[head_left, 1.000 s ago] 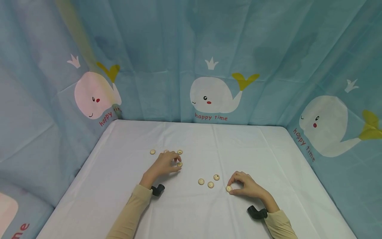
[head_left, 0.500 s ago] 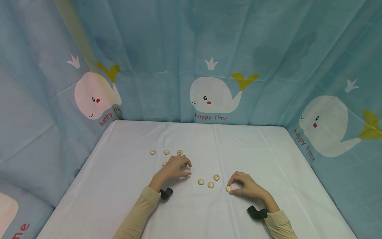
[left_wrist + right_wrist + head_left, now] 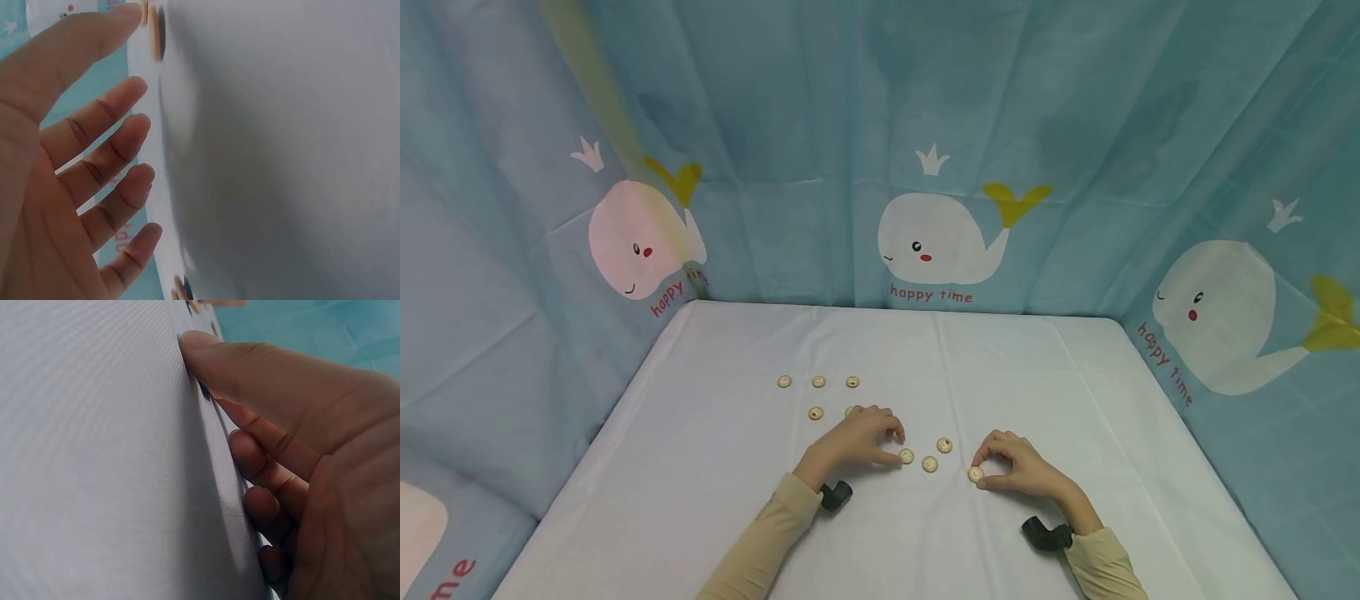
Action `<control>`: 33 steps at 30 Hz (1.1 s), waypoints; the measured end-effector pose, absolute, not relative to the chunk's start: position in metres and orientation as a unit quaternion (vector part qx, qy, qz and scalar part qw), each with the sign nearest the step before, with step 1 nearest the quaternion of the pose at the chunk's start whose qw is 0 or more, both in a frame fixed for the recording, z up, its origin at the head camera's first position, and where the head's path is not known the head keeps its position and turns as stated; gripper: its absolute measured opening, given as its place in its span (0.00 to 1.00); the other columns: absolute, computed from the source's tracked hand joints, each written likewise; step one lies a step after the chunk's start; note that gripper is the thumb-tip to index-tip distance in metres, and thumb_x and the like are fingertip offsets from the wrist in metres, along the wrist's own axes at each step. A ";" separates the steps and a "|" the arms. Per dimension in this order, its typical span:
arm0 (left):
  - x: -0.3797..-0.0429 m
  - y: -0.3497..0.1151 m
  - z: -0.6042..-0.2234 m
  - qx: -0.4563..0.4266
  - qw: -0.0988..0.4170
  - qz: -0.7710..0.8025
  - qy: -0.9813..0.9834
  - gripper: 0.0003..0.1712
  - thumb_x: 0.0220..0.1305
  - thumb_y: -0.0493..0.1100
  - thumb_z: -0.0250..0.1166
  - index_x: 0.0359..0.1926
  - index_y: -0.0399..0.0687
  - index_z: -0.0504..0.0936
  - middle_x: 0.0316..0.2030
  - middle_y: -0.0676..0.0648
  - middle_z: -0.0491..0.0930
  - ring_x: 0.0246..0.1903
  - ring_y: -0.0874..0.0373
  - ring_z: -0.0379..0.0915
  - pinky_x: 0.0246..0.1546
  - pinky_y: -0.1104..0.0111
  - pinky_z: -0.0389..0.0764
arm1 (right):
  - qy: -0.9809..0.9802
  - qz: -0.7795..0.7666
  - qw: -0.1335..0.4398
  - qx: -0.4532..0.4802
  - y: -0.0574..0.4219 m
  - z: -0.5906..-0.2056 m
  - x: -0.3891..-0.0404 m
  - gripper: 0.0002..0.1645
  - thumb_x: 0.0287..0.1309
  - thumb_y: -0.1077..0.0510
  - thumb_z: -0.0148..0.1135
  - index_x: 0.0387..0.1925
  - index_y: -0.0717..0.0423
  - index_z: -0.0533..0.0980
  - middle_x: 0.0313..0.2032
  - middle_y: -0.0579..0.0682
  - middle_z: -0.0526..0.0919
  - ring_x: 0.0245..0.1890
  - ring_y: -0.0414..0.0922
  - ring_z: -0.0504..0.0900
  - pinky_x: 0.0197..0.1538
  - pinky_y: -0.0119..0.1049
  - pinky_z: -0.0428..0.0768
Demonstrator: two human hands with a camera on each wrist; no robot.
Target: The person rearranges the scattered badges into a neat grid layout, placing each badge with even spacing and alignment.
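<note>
Small round wooden discs with dark marks lie on the white cloth. In the head view my left hand (image 3: 859, 438) is over the cloth, thumb tip beside the leftmost disc (image 3: 906, 456) of a loose group. The left wrist view shows that hand's fingers (image 3: 128, 137) spread and relaxed, holding nothing. My right hand (image 3: 1024, 468) pinches another wooden disc (image 3: 975, 473) between thumb and forefinger, low on the cloth. In the right wrist view the thumb (image 3: 219, 359) mostly hides it. Between the hands lie two more discs, one upper (image 3: 944, 445) and one lower (image 3: 930, 464).
A row of three discs (image 3: 818, 382) lies farther back on the left. Below it are a disc (image 3: 816, 413) and another (image 3: 849, 411) partly covered by my left hand. The white-covered table (image 3: 1000, 367) is bordered by blue whale-print curtains (image 3: 790, 233).
My left hand has let go of a disc in the second row and moved right and nearer, to the loose group. The right hand and its disc have stayed put.
</note>
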State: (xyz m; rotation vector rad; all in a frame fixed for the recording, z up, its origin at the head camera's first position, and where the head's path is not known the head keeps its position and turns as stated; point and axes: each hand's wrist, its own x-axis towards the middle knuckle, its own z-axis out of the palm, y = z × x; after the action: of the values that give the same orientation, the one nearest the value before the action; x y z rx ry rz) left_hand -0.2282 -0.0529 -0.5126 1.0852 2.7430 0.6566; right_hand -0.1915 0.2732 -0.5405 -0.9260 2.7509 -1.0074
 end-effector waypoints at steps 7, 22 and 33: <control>-0.225 -0.042 -0.516 0.365 0.064 0.206 0.905 0.13 0.48 0.57 0.70 0.34 0.62 0.79 0.31 0.60 0.73 0.32 0.66 0.63 0.42 0.66 0.62 | 0.895 -0.331 0.037 -0.298 0.273 -0.540 -0.191 0.15 0.42 0.41 0.70 0.34 0.32 0.76 0.37 0.30 0.74 0.41 0.33 0.68 0.43 0.37 0.59; -0.225 -0.035 -0.511 0.359 0.077 0.193 0.910 0.11 0.49 0.54 0.70 0.31 0.61 0.78 0.30 0.62 0.73 0.33 0.67 0.64 0.43 0.66 0.63 | 0.893 -0.331 0.033 -0.301 0.274 -0.541 -0.192 0.15 0.42 0.40 0.71 0.33 0.32 0.76 0.37 0.30 0.74 0.40 0.33 0.68 0.42 0.37 0.59; -0.227 -0.044 -0.508 0.349 0.069 0.207 0.911 0.09 0.48 0.50 0.70 0.29 0.59 0.77 0.29 0.60 0.73 0.32 0.65 0.63 0.43 0.66 0.62 | 0.895 -0.324 0.028 -0.306 0.274 -0.542 -0.192 0.15 0.42 0.40 0.70 0.33 0.31 0.75 0.37 0.29 0.74 0.40 0.32 0.69 0.43 0.37 0.61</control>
State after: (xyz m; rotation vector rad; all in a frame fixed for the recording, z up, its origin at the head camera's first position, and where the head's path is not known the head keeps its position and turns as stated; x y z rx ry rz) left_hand -0.2270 -0.0440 -0.5079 1.0491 2.7435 0.6232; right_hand -0.1922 0.2742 -0.5420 -0.9437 2.7629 -0.9998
